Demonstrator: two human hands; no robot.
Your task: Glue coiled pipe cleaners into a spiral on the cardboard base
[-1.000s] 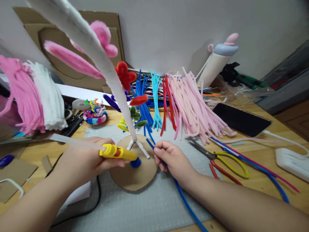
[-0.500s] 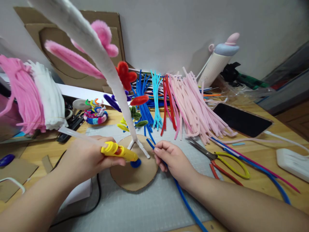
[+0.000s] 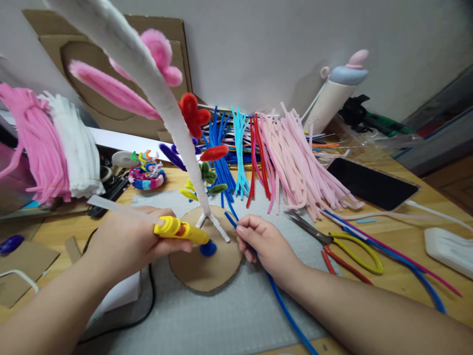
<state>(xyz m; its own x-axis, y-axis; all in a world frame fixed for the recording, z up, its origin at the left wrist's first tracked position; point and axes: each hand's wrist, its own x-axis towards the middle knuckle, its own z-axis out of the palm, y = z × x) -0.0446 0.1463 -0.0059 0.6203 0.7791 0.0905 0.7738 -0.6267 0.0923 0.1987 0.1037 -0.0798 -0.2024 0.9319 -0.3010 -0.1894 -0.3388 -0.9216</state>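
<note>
No text, label, brand or number can be read — neither on the yellow plastic glue gun (image 3: 181,230), nor on the black-screened rectangular phone (image 3: 373,182) to its right, nor on the white plastic block (image 3: 449,251) farther right. The grey gridded cutting mat (image 3: 207,320) under the glue gun shows faint lines — no legible figures.

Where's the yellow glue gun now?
Head view, left of centre: the yellow glue gun is in the left hand, nozzle at the blue coil.
</note>
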